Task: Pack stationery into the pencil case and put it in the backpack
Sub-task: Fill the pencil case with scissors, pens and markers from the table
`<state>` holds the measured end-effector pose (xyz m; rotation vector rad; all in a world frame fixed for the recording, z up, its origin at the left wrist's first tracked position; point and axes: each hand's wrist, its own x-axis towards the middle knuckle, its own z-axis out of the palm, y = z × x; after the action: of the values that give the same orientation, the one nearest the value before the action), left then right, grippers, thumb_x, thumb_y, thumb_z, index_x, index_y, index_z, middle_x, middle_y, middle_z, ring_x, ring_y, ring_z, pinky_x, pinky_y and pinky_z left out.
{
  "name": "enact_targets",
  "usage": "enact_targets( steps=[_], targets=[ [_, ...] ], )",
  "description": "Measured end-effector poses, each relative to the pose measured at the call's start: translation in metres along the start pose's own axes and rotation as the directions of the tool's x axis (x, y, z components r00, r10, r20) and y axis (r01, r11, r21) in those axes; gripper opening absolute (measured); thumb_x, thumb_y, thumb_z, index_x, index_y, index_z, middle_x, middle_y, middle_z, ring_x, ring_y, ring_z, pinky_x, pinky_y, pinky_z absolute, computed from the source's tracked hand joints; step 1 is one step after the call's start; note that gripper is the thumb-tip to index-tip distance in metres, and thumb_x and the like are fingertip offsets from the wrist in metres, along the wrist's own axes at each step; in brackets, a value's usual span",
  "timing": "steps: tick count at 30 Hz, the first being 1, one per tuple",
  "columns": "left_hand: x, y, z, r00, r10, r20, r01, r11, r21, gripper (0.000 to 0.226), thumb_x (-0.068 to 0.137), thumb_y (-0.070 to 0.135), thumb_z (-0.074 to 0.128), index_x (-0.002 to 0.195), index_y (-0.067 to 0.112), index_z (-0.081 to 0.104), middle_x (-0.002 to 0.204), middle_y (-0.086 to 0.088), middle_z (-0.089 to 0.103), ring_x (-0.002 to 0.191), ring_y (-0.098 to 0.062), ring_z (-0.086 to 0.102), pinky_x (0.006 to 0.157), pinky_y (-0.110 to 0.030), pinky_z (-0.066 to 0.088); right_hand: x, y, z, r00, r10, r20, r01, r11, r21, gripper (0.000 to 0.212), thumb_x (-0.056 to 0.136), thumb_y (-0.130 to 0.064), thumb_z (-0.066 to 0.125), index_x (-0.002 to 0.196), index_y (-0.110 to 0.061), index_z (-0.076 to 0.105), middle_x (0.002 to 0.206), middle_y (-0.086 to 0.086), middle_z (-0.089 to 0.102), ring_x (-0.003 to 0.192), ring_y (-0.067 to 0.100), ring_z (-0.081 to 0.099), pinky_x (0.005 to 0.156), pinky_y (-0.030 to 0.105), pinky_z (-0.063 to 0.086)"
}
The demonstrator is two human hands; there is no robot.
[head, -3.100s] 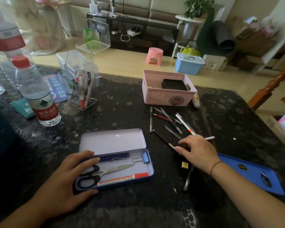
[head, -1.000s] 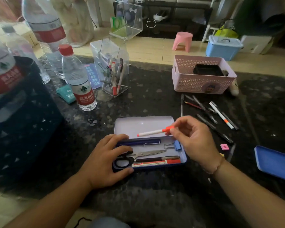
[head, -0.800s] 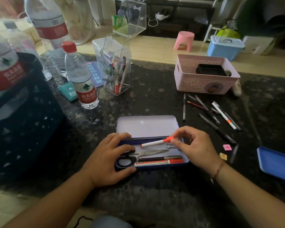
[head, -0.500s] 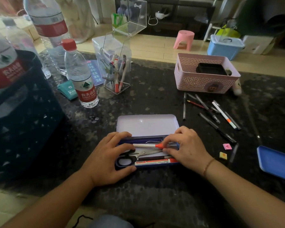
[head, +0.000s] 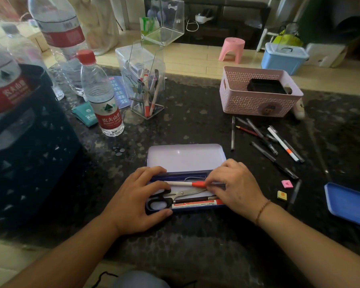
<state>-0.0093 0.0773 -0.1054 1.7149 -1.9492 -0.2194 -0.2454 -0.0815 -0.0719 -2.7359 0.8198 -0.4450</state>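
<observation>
The left hand (head: 138, 201) lies flat, fingers spread, on the pencil case's (head: 186, 161) left end, evidently bracing it. The right hand (head: 235, 185) pinches the orange cap of a white pen (head: 180, 183), laying it lengthways into the tray. The tin case sits open on the table's near edge, lid back, holding scissors (head: 170, 197) and a marker (head: 195, 204).
</observation>
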Motion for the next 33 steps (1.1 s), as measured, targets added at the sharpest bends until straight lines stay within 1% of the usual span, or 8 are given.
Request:
enact_targets(
  steps=[5,8,12,15,18,22,26,33],
  targets=[
    [-0.0001,0.0,-0.0005,1.0,0.0,0.008,0.0,1.0,0.006,0.05,0.081,0.064,0.065,0.121,0.034,0.06,0.145,0.011,0.041,0.133,-0.012,0.037,0.106,-0.043,0.042,-0.0012,-0.0007,0.0028,0.997,0.061,-0.039,-0.06,0.998,0.008,0.006,0.083,-0.03,0.07,0.086,-0.028,0.074,0.088,-0.013,0.07,0.085,0.01,0.052,0.073,0.033,0.045],
    [0.001,0.0011,-0.001,1.0,0.003,0.006,-0.003,1.0,0.006,0.051,0.081,0.063,0.065,0.122,0.034,0.058,0.145,0.011,0.041,0.132,-0.012,0.039,0.105,-0.043,0.043,-0.0026,-0.001,0.0035,0.998,0.053,-0.03,-0.052,0.999,0.011,0.006,0.082,-0.031,0.07,0.087,-0.028,0.073,0.087,-0.012,0.07,0.084,0.008,0.051,0.072,0.032,0.046],
    [0.0016,0.0016,-0.0013,1.0,0.004,-0.004,-0.004,1.0,0.008,0.06,0.081,0.063,0.065,0.13,0.03,0.055,0.144,0.011,0.043,0.132,-0.012,0.04,0.106,-0.042,0.042,-0.0041,0.0013,0.003,0.995,0.077,-0.059,-0.074,0.996,0.043,0.012,0.081,-0.034,0.07,0.091,-0.028,0.071,0.089,-0.012,0.07,0.086,0.007,0.053,0.073,0.033,0.048],
    [0.0015,0.001,-0.001,1.0,0.003,0.0,-0.003,1.0,0.016,0.058,0.081,0.064,0.064,0.128,0.03,0.057,0.145,0.011,0.042,0.133,-0.011,0.038,0.106,-0.042,0.042,-0.005,0.0027,0.0018,0.995,0.078,-0.067,-0.075,0.996,0.038,0.014,0.08,-0.037,0.069,0.092,-0.029,0.069,0.089,-0.013,0.069,0.084,0.008,0.052,0.072,0.033,0.048],
    [0.001,0.0004,-0.0004,1.0,0.0,0.005,0.0,1.0,0.021,0.056,0.081,0.064,0.064,0.126,0.032,0.058,0.146,0.011,0.041,0.133,-0.012,0.038,0.106,-0.044,0.043,-0.0053,0.0032,0.0008,0.995,0.083,-0.047,-0.081,0.996,0.032,0.014,0.08,-0.039,0.067,0.089,-0.029,0.07,0.088,-0.013,0.068,0.084,0.006,0.051,0.072,0.031,0.048],
    [0.001,-0.0002,0.0003,1.0,-0.004,0.003,0.004,1.0,0.019,0.06,0.081,0.065,0.064,0.131,0.032,0.055,0.146,0.012,0.041,0.133,-0.013,0.039,0.105,-0.045,0.043,-0.0047,0.0008,0.0021,0.996,0.081,-0.045,-0.082,0.997,-0.001,0.012,0.08,-0.038,0.068,0.087,-0.028,0.071,0.086,-0.01,0.067,0.083,0.009,0.049,0.07,0.031,0.046],
    [0.0011,-0.0002,-0.0001,1.0,-0.003,0.008,0.003,1.0,0.019,0.057,0.081,0.063,0.065,0.128,0.031,0.058,0.146,0.01,0.041,0.133,-0.014,0.04,0.104,-0.047,0.044,-0.003,-0.0014,0.0021,0.995,0.101,-0.023,-0.101,0.995,-0.008,0.015,0.079,-0.04,0.07,0.088,-0.029,0.072,0.088,-0.011,0.067,0.084,0.009,0.047,0.071,0.028,0.044],
    [0.0008,0.001,-0.0016,1.0,-0.011,0.014,0.011,1.0,0.021,0.058,0.081,0.064,0.064,0.128,0.031,0.057,0.145,0.01,0.041,0.132,-0.014,0.039,0.105,-0.045,0.042,-0.0009,-0.0014,0.0017,0.993,0.115,0.029,-0.114,0.993,-0.022,0.011,0.082,-0.042,0.066,0.087,-0.032,0.068,0.089,-0.015,0.064,0.086,0.007,0.044,0.073,0.028,0.039]
  ],
)
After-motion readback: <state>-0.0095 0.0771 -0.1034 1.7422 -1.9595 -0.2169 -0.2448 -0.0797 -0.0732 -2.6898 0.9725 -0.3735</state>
